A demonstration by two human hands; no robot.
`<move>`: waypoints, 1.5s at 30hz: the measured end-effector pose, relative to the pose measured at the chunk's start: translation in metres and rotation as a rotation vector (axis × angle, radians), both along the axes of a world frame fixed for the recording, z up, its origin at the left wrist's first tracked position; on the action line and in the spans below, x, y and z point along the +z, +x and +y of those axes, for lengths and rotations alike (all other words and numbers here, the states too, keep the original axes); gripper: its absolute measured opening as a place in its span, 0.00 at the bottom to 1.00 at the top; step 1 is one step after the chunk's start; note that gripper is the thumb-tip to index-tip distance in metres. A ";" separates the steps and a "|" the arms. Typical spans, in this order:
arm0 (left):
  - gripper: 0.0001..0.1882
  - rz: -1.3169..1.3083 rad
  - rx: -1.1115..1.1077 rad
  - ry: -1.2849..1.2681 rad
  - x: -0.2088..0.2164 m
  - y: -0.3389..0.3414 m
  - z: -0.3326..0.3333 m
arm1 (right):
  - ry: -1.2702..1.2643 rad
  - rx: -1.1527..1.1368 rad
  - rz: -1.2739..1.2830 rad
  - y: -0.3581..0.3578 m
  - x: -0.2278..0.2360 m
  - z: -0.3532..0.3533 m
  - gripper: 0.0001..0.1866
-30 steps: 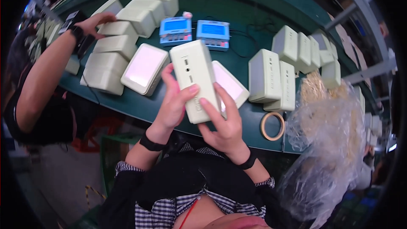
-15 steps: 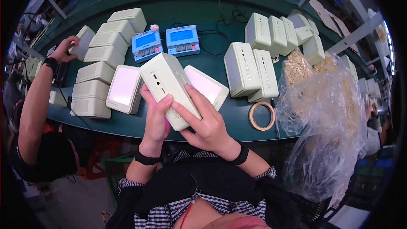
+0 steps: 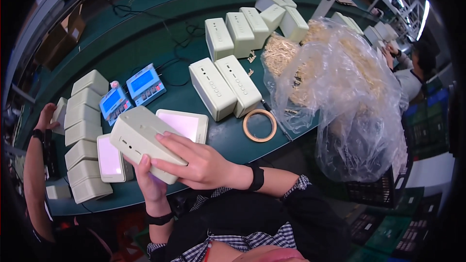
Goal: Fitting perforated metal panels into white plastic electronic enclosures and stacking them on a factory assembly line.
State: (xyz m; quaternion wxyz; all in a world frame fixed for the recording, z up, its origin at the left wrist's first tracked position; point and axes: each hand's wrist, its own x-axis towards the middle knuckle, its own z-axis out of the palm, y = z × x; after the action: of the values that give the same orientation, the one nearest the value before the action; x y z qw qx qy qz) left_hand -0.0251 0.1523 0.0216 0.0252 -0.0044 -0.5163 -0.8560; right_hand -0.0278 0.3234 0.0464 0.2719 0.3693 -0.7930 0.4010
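Observation:
Between my two hands is a cream box-shaped device (image 3: 141, 133), tilted above the table, with ports and buttons along its narrow side. My left hand (image 3: 151, 184) grips its near lower edge, thumb beside the ports. My right hand (image 3: 206, 162) wraps its right end, fingers lying over the broad face and the buttons. Two similar devices lie just behind, one with a glowing pale screen (image 3: 110, 157) on the left, the other with a lit screen (image 3: 182, 125) on the right, partly covered by the held one.
Rows of cream devices (image 3: 83, 133) stand left, more (image 3: 225, 87) toward the middle and back. Two blue testers (image 3: 143, 85) with cables sit beyond my hands. A tape roll (image 3: 259, 125), a pen (image 3: 276, 121) and a plastic bag (image 3: 359, 102) of small tan pieces lie right. A co-worker's hand (image 3: 46, 116) touches a device.
The view has swung right, so the table's things appear farther left. The held device has tipped over, showing more of its broad face; my right hand has shifted across it.

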 end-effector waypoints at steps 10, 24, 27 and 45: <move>0.53 0.251 -0.099 -0.139 0.010 0.009 -0.001 | -0.049 0.084 0.079 -0.005 0.028 0.029 0.32; 0.51 0.227 -0.159 -0.497 0.017 0.005 -0.038 | -0.009 -0.365 0.125 -0.175 0.154 0.200 0.38; 0.47 0.164 -0.076 -0.596 0.013 0.000 -0.051 | -0.098 -0.519 -0.046 -0.253 0.152 0.257 0.38; 0.40 -0.166 0.167 -0.670 0.013 0.014 -0.096 | 0.388 -0.645 -0.540 -0.487 0.018 0.291 0.38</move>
State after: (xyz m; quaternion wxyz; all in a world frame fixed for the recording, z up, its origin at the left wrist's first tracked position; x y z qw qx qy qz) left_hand -0.0115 0.0565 0.0346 0.0504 0.0993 -0.7674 -0.6314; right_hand -0.5144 0.6144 0.0644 0.0923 0.0303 -0.9701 0.2222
